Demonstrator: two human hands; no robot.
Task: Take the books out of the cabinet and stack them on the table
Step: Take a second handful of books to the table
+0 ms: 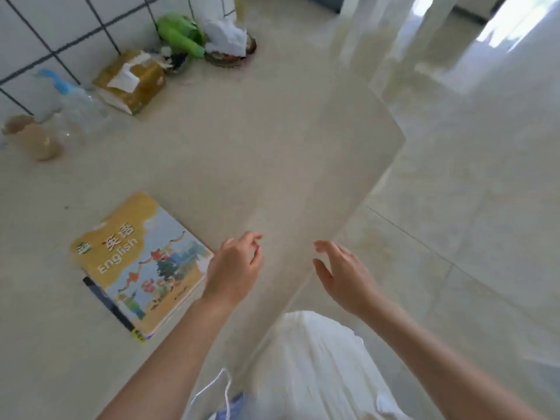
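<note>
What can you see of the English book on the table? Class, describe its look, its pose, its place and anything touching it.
The English book is a thin paperback textbook lying flat, cover up, on the pale table. Its cover is yellow and light blue, with cartoon children and the word "English" under Chinese characters. It tops a small stack; a darker book juts out beneath its near left edge. It sits skewed to the table edge. The left hand hovers by its right corner; contact is unclear.

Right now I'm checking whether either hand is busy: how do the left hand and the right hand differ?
The left hand hangs over the table beside the English book; the right hand is at the table's edge, partly over the floor. The left hand's fingers are loosely curled; the right hand's are straighter and spread. Both hold nothing.
</note>
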